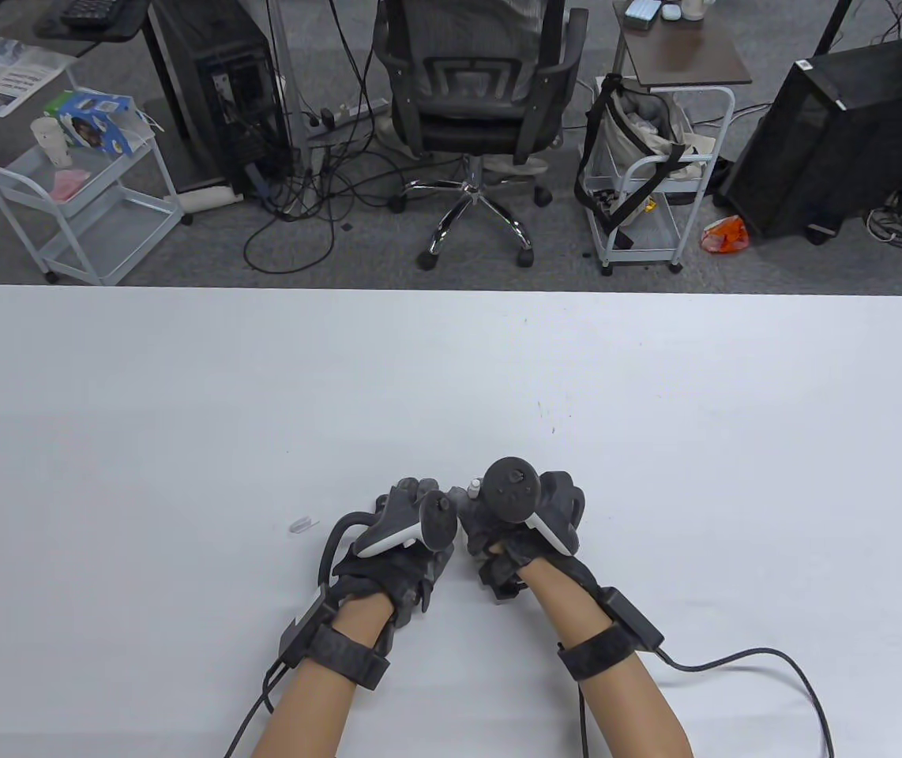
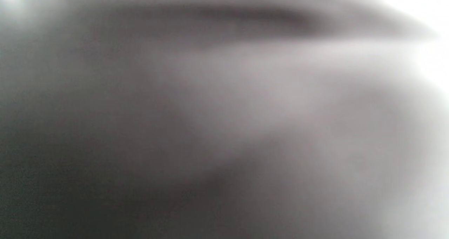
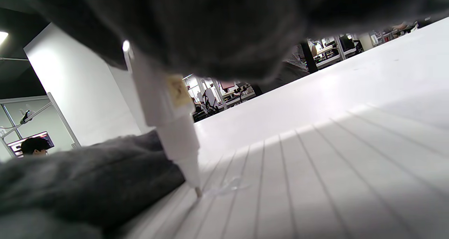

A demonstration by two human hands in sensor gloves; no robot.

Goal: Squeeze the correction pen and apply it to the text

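- Your right hand [image 1: 518,521] sits low on the white table [image 1: 656,410], near its front edge, fingers curled round the correction pen [image 3: 165,105] and gripping its white barrel from above.
- In the right wrist view the pen stands nearly upright, leaning a little, with a small yellowish label on its side; its narrow tip [image 3: 198,191] touches a lined sheet of paper [image 3: 315,183] that lies flat on the table.
- Just beside the tip, a small wet, glossy patch [image 3: 228,187] lies on the paper's ruled lines.
- Your left hand [image 1: 400,545] rests just beside the right one, almost touching it, palm down. In the right wrist view its grey glove [image 3: 87,183] lies on the paper right next to the pen tip. I cannot tell whether its fingers are spread or closed on anything; the left wrist view is only a grey blur.
- In the table view only the pen's top end [image 1: 472,483] peeks out between your hands.
- A small clear cap [image 1: 302,525] lies on the table to the left of your left hand, apart from it.
- Beyond the table's far edge stand an office chair [image 1: 471,103], two white wire carts [image 1: 80,189] and dark computer towers [image 1: 830,142] on the grey floor.
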